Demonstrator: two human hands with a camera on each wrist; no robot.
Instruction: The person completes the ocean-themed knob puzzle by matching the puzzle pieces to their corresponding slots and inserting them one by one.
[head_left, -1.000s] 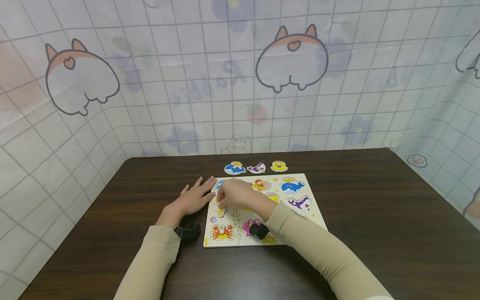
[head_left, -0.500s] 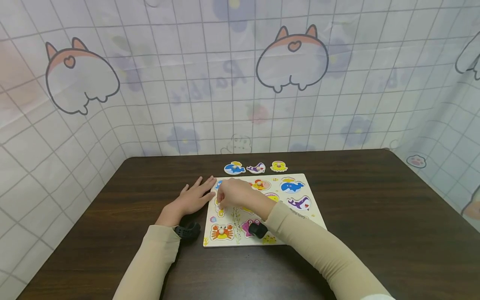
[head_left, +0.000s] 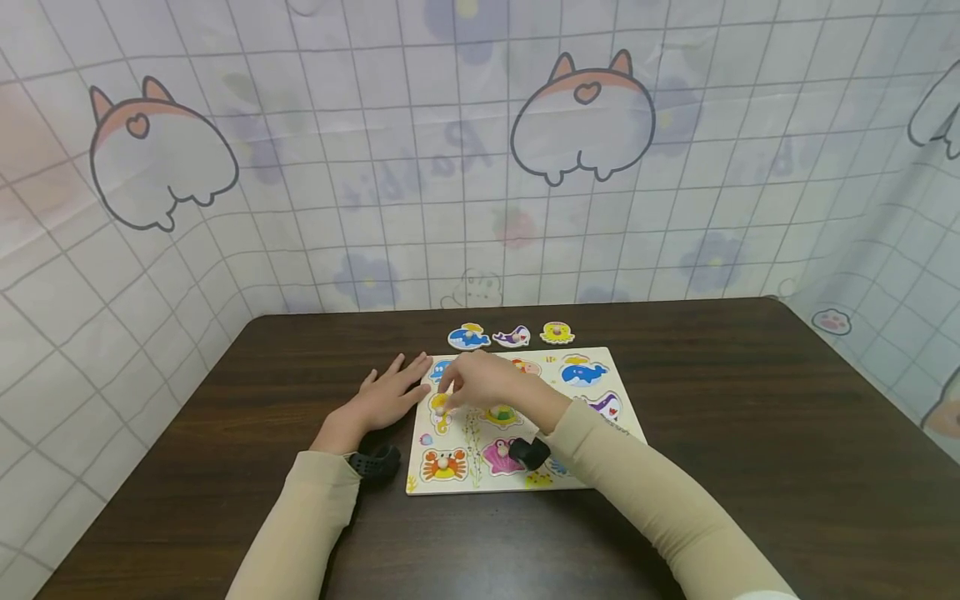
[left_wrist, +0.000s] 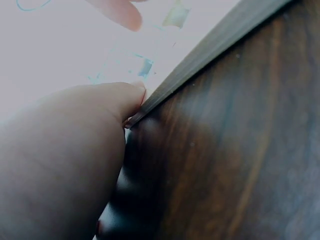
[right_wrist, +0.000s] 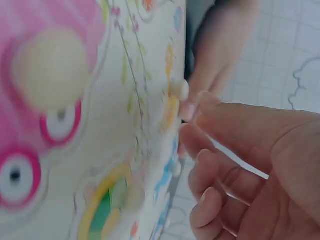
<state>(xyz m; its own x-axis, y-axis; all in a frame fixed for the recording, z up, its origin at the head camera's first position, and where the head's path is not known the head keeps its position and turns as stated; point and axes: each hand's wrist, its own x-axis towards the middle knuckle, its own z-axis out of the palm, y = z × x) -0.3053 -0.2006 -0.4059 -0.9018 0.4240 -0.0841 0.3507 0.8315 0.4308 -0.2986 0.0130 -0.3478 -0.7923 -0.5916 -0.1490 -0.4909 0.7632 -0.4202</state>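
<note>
A white peg puzzle board (head_left: 467,488) with sea-animal pictures lies on the table. My left hand (head_left: 384,400) rests at its left edge with spread fingers; the left wrist view shows the thumb (left_wrist: 117,97) touching the board's edge. My right hand (head_left: 491,383) is over the board's left part, loosely bent fingers beside the yellow seahorse piece (head_left: 440,419). In the right wrist view, thumb and forefinger (right_wrist: 192,134) are apart from the seahorse's knob (right_wrist: 183,91). A crab piece (head_left: 444,464) and a pink piece with big eyes (head_left: 501,458) sit nearer me.
Behind the board lie a blue whale piece (head_left: 468,337), a purple whale piece (head_left: 512,337) and a yellow octopus piece (head_left: 557,333). A blue whale picture (head_left: 583,372) is at the board's back right. The dark table (head_left: 750,400) meets a hanging patterned cloth (head_left: 480,208).
My right hand has let go of the seahorse's knob and moved slightly up and right, uncovering the seahorse and a green-and-yellow piece. The left hand has stayed put.
</note>
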